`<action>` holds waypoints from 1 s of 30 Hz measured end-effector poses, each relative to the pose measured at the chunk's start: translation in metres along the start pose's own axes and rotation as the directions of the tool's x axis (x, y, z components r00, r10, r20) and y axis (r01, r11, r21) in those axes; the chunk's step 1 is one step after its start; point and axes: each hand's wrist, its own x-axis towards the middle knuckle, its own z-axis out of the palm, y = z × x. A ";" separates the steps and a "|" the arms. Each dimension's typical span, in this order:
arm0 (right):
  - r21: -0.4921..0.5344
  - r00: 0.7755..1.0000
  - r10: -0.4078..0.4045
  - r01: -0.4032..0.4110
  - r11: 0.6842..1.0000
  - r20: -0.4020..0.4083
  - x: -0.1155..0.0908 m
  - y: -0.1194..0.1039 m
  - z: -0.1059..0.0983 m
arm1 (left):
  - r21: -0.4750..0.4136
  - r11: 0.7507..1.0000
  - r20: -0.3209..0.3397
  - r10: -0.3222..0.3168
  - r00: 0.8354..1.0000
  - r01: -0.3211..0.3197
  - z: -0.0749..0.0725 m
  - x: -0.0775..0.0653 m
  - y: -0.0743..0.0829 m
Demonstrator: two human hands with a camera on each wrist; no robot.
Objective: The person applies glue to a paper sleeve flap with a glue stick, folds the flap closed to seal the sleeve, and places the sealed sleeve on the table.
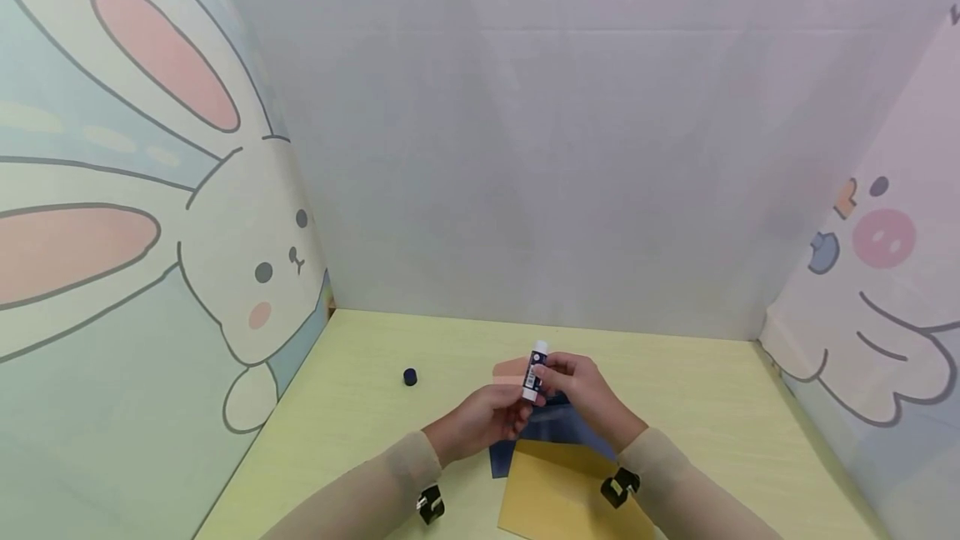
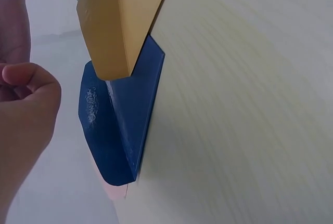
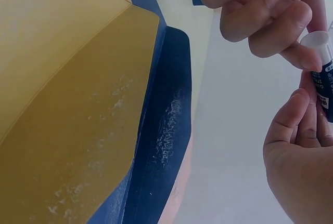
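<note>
A glue stick [image 1: 535, 373] with a dark blue label and white ends is held uncapped above the envelopes. My right hand [image 1: 588, 394] pinches its body between thumb and fingers. At the lower white end [image 3: 315, 39], my left hand [image 1: 487, 417] holds it with thumb and fingertips. Beneath the hands, a yellow envelope [image 1: 551, 490] overlaps a blue envelope [image 1: 501, 458], with a pink one [image 1: 508, 370] behind. Whitish glue smears show on the yellow flap [image 3: 99, 135] and the blue flap [image 3: 171, 125].
The small dark blue cap [image 1: 409, 377] stands on the pale yellow table [image 1: 360, 348], left of the hands. A grey-white cloth wall [image 1: 525, 190] rises at the back. Side panels carry a cartoon rabbit [image 1: 247, 273] and a pig [image 1: 885, 307].
</note>
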 end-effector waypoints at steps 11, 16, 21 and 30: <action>0.002 1.000 0.007 -0.007 1.000 -0.007 0.001 0.001 0.000 | 0.032 0.999 -0.064 0.028 0.998 -0.026 0.002 -0.001 -0.001; 0.004 1.000 0.005 -0.005 1.000 -0.005 0.001 0.001 -0.001 | 0.052 0.998 -0.099 0.039 0.994 -0.034 0.003 0.000 -0.001; -0.003 1.000 0.001 -0.001 1.000 0.003 0.001 0.001 -0.001 | 0.066 0.997 -0.133 0.038 0.990 -0.030 0.004 0.000 0.000; 0.005 1.000 0.008 -0.007 1.000 -0.014 -0.001 0.001 0.000 | 0.073 0.997 -0.169 0.044 0.985 -0.032 0.005 0.002 -0.002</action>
